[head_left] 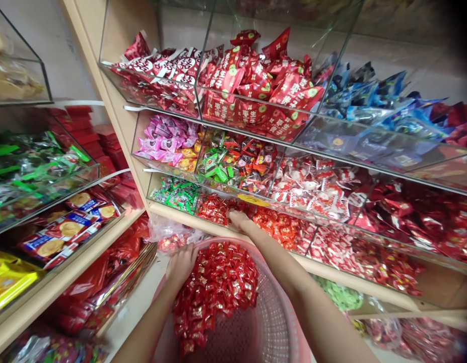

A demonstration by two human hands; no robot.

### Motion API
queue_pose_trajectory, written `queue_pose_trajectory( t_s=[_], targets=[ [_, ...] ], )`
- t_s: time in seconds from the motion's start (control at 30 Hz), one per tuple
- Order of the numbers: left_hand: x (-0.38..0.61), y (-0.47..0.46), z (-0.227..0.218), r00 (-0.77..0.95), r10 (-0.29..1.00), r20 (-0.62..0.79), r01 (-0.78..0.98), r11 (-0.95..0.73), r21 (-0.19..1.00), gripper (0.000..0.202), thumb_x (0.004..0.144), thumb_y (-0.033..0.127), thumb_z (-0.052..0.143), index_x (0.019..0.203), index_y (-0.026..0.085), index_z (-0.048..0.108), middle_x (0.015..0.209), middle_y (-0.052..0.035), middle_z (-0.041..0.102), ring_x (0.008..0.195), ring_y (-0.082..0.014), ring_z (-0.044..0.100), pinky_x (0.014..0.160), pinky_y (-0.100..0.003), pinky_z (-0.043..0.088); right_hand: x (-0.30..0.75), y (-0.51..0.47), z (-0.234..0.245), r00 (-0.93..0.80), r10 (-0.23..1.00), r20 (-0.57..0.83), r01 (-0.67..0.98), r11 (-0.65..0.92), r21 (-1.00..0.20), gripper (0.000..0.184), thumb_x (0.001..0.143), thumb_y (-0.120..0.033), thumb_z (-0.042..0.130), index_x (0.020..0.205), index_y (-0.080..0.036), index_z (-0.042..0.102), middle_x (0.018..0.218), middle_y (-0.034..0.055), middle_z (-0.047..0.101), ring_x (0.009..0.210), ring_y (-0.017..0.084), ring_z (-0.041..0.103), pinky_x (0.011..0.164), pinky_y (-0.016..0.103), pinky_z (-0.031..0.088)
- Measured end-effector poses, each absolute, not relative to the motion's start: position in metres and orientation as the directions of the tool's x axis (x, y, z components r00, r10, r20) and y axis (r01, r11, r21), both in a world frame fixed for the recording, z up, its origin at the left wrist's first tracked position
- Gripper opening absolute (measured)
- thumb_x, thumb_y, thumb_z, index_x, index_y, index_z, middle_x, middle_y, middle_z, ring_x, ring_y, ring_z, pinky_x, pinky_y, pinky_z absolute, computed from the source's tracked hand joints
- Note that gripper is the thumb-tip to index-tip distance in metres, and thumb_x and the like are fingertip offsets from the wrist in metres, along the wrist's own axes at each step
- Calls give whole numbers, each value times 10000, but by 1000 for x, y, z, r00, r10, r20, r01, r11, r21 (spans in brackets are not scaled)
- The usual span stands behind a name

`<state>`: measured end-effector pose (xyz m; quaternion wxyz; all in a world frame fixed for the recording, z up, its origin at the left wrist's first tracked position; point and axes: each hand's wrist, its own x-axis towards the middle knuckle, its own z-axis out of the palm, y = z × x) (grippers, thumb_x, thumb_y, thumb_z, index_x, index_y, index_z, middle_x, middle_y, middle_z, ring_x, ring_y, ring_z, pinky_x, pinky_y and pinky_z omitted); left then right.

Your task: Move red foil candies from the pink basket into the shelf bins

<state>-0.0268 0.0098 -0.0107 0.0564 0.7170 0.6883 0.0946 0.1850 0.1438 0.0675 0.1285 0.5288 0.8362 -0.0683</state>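
Observation:
A pink plastic basket [278, 302] with perforated sides stands in front of me, partly filled with red-wrapped candies [225, 282] heaped towards its far left side. My left hand [182, 263] is closed over the basket's left rim. Stretched past the right side of the basket, my right hand [239, 220] reaches into a low shelf bin of red-wrapped candies [212, 209]. Its fingertips are hidden among the candies, so whether it grips any does not show. Orange-red candies [276, 229] fill the bin just right of that hand.
Clear-fronted shelf bins [252, 101] rise above, full of red packets and blue packets [384, 111]. A wooden shelf edge [331, 272] runs behind the basket. On the left stand shelves with green-wrapped sweets [37, 166] and biscuit packs [67, 229]. A plastic bag [176, 234] lies behind my left hand.

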Motion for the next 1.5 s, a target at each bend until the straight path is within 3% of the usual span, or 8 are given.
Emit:
queue_pose_trajectory(
  t_s=[0.2, 0.47, 0.63, 0.83, 1.23, 1.4, 1.5],
  targets=[
    [-26, 9, -10, 32, 998, 59, 976, -44, 213, 478, 900, 452, 172, 1022, 181, 547, 948, -87, 650, 822, -210, 616, 709, -318, 440, 189, 139, 81, -439, 877, -193, 897, 441, -36, 299, 764, -226, 547, 1060, -187, 545, 1096, 89, 584, 939, 193, 574, 716, 253, 412],
    [-27, 8, -6, -26, 1000, 6, 949, 23, 316, 533, 893, 482, 131, 1012, 201, 568, 932, -83, 667, 795, -212, 629, 675, -302, 428, 179, 78, 105, -547, 836, 52, 797, 539, -273, 222, 796, -234, 508, 1008, -173, 525, 1012, 70, 582, 897, 163, 547, 737, 247, 389],
    [-30, 9, -1, -72, 996, -45, 928, 83, 362, 541, 892, 493, 127, 987, 211, 579, 897, -79, 679, 790, -219, 632, 667, -298, 415, 157, 3, 73, -683, 730, -26, 686, 628, -368, 128, 781, -217, 533, 903, -182, 548, 924, 42, 582, 825, 149, 546, 708, 245, 402],
    [-28, 7, 1, -67, 997, -30, 934, 73, 350, 542, 892, 493, 132, 994, 208, 582, 873, -83, 681, 765, -215, 631, 667, -298, 411, 150, -54, 34, -753, 636, -169, 653, 689, -315, 202, 785, -239, 542, 979, -181, 546, 996, 62, 579, 824, 167, 569, 659, 259, 440],
    [-26, 5, 0, -36, 999, -17, 948, 40, 315, 505, 900, 459, 161, 1041, 196, 568, 951, -90, 666, 810, -202, 621, 739, -309, 425, 130, -79, -11, -842, 540, -11, 540, 841, -22, 91, 841, -164, 483, 921, -148, 524, 874, 53, 576, 789, 169, 560, 660, 279, 472],
    [-27, 5, -1, -14, 1000, 10, 949, 10, 316, 513, 900, 467, 137, 1012, 204, 563, 926, -74, 670, 813, -211, 629, 706, -307, 431, 129, -80, -20, -836, 549, -5, 549, 836, -8, 77, 839, -156, 481, 909, -146, 511, 869, 47, 562, 776, 171, 551, 652, 278, 470],
    [-28, 5, 0, -8, 1000, 6, 947, 6, 320, 520, 901, 464, 132, 1020, 199, 562, 928, -79, 667, 818, -208, 627, 715, -304, 429, 132, -78, -17, -803, 595, -19, 595, 800, -77, 92, 843, -157, 472, 930, -156, 505, 884, 43, 561, 786, 170, 552, 659, 281, 472]
  ],
)
